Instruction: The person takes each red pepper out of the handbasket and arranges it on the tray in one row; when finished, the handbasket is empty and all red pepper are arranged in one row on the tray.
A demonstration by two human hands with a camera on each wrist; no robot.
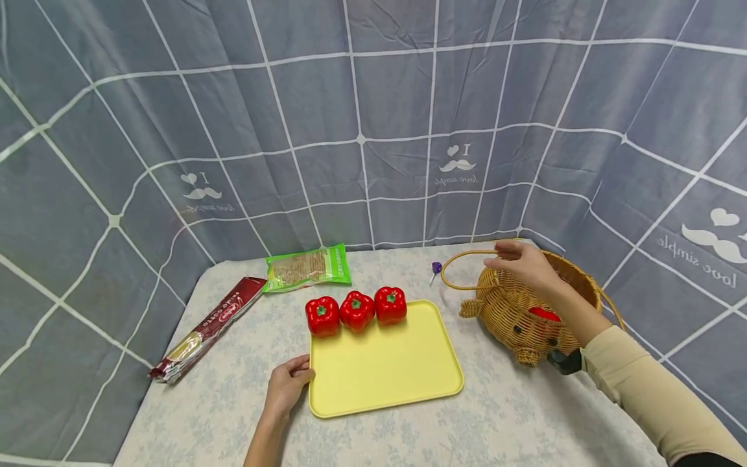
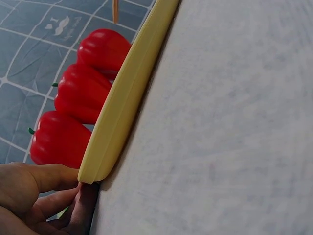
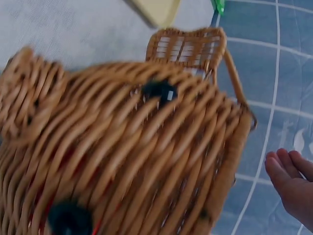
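My left hand (image 1: 286,388) grips the left edge of a yellow tray (image 1: 385,373); in the left wrist view thumb and fingers meet at its rim (image 2: 110,132). Three red bell peppers (image 1: 356,311) stand in a row along the tray's far left side, green stems showing. On the right, my right hand (image 1: 522,264) hovers over a pig-faced wicker basket (image 1: 508,318), fingers extended and holding nothing. The right wrist view has this hand (image 3: 293,183) just beyond the basket's rim. Something red (image 1: 545,314) shows inside the basket, mostly hidden by the arm and wicker.
A green-edged food packet (image 1: 306,268) lies at the back of the table, and a long dark red packet (image 1: 210,327) lies at the left. A purple lollipop (image 1: 436,267) sits left of the basket's looped handle (image 1: 452,285). Grey-blue checked curtains (image 1: 397,175) enclose the table.
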